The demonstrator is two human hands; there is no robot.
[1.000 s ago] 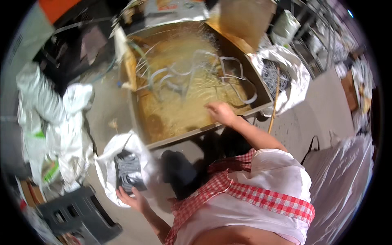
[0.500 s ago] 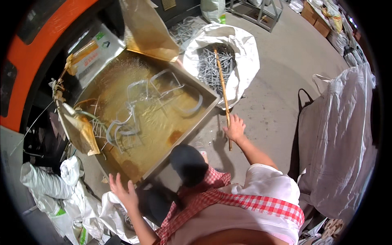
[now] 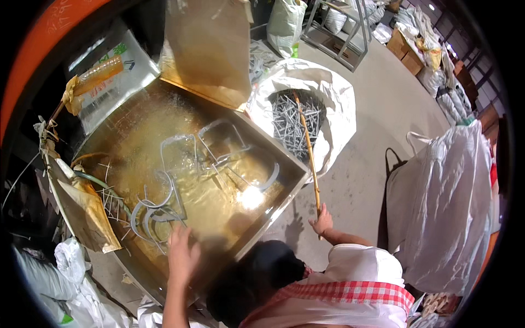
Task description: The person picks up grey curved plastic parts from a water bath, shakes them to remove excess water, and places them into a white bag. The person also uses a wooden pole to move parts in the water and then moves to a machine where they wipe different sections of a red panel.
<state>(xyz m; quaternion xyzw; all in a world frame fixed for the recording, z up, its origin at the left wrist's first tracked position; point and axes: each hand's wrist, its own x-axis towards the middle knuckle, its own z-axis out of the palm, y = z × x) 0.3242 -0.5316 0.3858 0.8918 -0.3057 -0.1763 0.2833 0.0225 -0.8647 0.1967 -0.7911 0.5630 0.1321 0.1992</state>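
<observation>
My left hand (image 3: 183,252) reaches over the near left part of a metal tank (image 3: 279,205) of cloudy yellowish water. Its fingers are stretched forward with nothing seen in them. Just beyond the fingertips lie grey curved plastic pieces (image 3: 154,210); I cannot tell whether they touch. More grey bent frames (image 3: 224,127) sit in the water further right. My right hand (image 3: 324,221) is closed round the lower part of a thin wooden stick (image 3: 307,139). The stick's far end rests over a white sack (image 3: 340,117) filled with small grey plastic sticks (image 3: 295,123).
A stained cardboard flap (image 3: 208,54) stands at the tank's back edge, another stained board (image 3: 82,199) at its left. A large whitish bulk bag (image 3: 443,202) stands at the right. White sacks (image 3: 82,295) lie at lower left. A metal frame cart (image 3: 339,38) stands far back.
My left hand has moved forward and right, from beside the tank to over its water near the grey pieces. The view has shifted; my right hand stays at the stick.
</observation>
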